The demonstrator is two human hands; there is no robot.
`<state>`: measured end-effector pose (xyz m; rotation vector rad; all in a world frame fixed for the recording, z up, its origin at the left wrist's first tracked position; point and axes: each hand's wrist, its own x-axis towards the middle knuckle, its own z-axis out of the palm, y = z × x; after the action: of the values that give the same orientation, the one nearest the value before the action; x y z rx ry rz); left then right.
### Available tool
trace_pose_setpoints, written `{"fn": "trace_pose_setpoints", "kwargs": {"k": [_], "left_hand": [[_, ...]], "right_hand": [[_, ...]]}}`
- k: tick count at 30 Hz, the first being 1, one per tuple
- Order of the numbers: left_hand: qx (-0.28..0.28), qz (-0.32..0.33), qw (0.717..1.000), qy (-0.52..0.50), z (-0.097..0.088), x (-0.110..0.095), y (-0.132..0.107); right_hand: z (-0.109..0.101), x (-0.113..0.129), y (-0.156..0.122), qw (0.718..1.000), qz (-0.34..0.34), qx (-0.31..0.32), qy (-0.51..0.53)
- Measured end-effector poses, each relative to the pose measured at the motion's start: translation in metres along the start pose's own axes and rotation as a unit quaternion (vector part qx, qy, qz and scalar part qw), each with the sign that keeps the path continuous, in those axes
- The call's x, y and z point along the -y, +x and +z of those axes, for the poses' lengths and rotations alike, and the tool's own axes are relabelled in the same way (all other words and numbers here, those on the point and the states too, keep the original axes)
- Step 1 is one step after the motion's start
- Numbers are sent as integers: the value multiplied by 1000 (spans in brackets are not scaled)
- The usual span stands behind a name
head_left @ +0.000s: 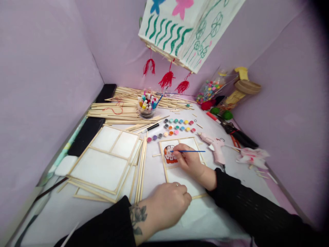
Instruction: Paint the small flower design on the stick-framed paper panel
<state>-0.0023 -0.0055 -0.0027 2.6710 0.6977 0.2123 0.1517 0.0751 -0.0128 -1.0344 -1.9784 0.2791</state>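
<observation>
My right hand (pixel 189 160) pinches a thin blue paintbrush (pixel 191 151), its tip on an orange and black painted figure (pixel 169 154) in the upper left pane of a wood-framed white panel (pixel 183 178). My left hand (pixel 168 202), fingers curled, presses down on the panel's near edge. A row of small paint pots (pixel 177 126) lies just beyond the panel.
A stack of larger framed white panels (pixel 108 161) lies to the left. Behind are piled wooden sticks (pixel 120 108), a cup of markers (pixel 147 104), a pink glue gun (pixel 217 147), pliers (pixel 238 133) and a bag of pompoms (pixel 209 91). A painted paper lantern (pixel 187 27) hangs overhead.
</observation>
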Motion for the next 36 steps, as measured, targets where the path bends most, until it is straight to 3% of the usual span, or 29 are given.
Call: {"fn": "trace_pose_setpoints", "kwargs": {"k": [7, 18, 27, 36], "left_hand": [[-3, 5, 1000, 1, 1, 1, 0], [-3, 1, 1000, 4, 1, 0, 0], [-11, 3, 1000, 6, 2, 0, 0], [-19, 6, 1000, 6, 2, 1, -1]], "right_hand": [[0, 1, 1, 999, 34, 12, -18], [1, 0, 1, 1000, -7, 7, -14], [-3, 2, 1, 999, 11, -15, -33], [-2, 2, 1, 999, 22, 0, -37]]}}
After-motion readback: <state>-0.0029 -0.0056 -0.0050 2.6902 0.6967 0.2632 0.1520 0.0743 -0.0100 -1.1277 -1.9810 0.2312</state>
